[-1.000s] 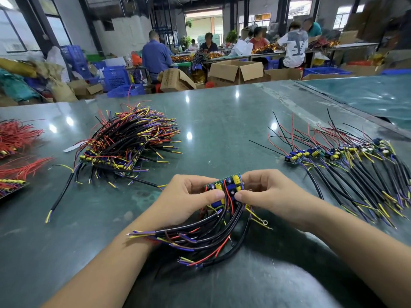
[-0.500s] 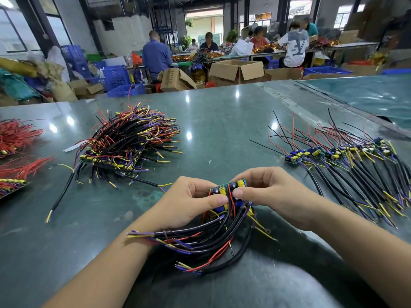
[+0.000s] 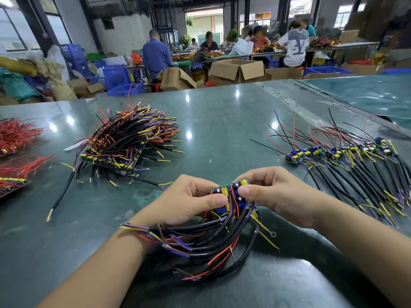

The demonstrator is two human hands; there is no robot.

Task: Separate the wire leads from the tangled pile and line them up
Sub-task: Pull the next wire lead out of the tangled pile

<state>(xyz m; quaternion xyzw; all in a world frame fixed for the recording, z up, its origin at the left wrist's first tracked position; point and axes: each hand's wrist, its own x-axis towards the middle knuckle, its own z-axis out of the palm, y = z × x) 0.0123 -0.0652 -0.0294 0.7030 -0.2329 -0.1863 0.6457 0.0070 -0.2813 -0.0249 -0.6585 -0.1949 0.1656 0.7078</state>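
Left hand point(image 3: 186, 203) and right hand point(image 3: 275, 196): thumbs and fingers of both pinch one board strip point(image 3: 231, 190) from either side, likely to snap or part a unit. Its leads point(image 3: 206, 241) hang toward the person over the table point(image 3: 222, 130). Tangled pile point(image 3: 131, 138): far left, unsorted. Finished row point(image 3: 347, 161): right, boards aligned, leads fanned. Cartons point(image 3: 235, 70) behind: printing unreadable. No legible labels.

bare table point(image 3: 222, 134) between tangled pile point(image 3: 131, 141) on left and lined-up leads point(image 3: 347, 161) on right
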